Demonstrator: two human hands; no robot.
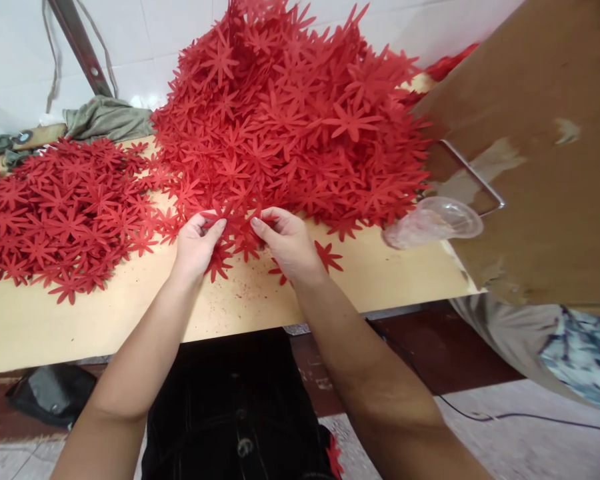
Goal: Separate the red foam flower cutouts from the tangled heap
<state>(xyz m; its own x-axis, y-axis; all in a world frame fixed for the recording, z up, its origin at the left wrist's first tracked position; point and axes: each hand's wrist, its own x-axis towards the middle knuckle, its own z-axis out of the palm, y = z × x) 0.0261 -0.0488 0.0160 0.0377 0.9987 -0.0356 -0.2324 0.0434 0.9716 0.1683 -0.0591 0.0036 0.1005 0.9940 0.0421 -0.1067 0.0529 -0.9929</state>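
Observation:
Between my two hands is a red flower-shaped cutout (pixel 237 219) with narrow petals. My left hand (pixel 200 241) pinches it at one side with thumb and forefinger. On the other side my right hand (pixel 286 241) pinches a petal in the same way. Right behind them rises a tall heap of red flower cutouts (pixel 290 127), its front edge close to my fingers. A few loose cutouts lie on the table under and beside my hands, one of them (pixel 329 257) just right of my right wrist. Small red crumbs are scattered on the wood nearer to me.
A lower pile of red cutouts (pixel 65 207) spreads over the left of the pale wooden table (pixel 130 320). A clear plastic cup (pixel 443 220) lies at the right, beside a large brown board (pixel 540 147) with a metal handle (pixel 475 173). Grey-green cloth (pixel 105 119) rests along the wall.

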